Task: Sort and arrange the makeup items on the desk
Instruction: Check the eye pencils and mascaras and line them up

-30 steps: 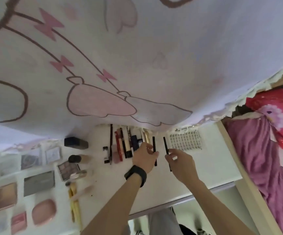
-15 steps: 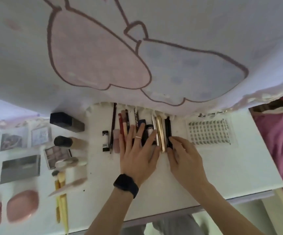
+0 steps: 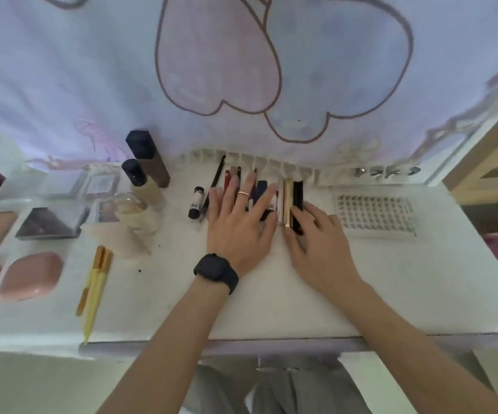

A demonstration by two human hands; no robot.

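Note:
A row of slim makeup sticks lies side by side at the back of the white desk (image 3: 391, 288): pencils, lip tubes, a gold tube (image 3: 287, 201) and a black tube (image 3: 298, 198). My left hand (image 3: 238, 222), with a ring and a black watch, lies flat with spread fingers over the middle of the row. My right hand (image 3: 313, 243) rests at the row's right end, fingers straight against the black tube. A short black-and-white tube (image 3: 195, 202) and a thin black pencil (image 3: 214, 183) lie just left of my left hand.
Two foundation bottles (image 3: 143, 180), sponges (image 3: 128, 234) and yellow-handled brushes (image 3: 94, 282) stand left of centre. Palettes and pink compacts (image 3: 31, 276) fill the far left. A clear lash tray (image 3: 374, 212) sits right. A patterned curtain (image 3: 241, 70) hangs behind; a bed edge lies far right.
A second ago each hand pinched a black stick above the desk. Both sticks now lie in the row, and both hands have flattened onto it, pushing the items together.

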